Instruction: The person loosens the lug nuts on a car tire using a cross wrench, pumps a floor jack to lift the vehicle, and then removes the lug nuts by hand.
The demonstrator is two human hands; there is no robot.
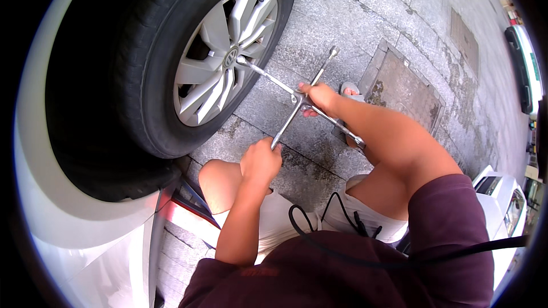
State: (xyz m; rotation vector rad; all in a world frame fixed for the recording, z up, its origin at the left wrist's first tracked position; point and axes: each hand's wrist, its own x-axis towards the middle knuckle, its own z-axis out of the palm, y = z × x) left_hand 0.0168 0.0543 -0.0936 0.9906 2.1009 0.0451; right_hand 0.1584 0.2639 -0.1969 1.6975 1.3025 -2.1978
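Observation:
A chrome four-way lug wrench (285, 86) crosses the middle of the view, one socket end against the silver alloy wheel (197, 71) just beside its center cap (230, 57); I cannot tell what that socket sits on. My left hand (261, 159) is closed on the end of the wrench's lower arm. My right hand (319, 98) is wrapped round the wrench near its crossing, to the right of the wheel. The other two arms point up and down to the right. The black tire (144, 68) surrounds the wheel.
The car's silver bodywork (91, 234) borders the left. My knees, a sandaled foot (350, 91) and black cables (337, 217) lie near the wrench. The grey stone pavement (342, 11) has a metal cover (402, 88). Another vehicle (502, 211) stands at right.

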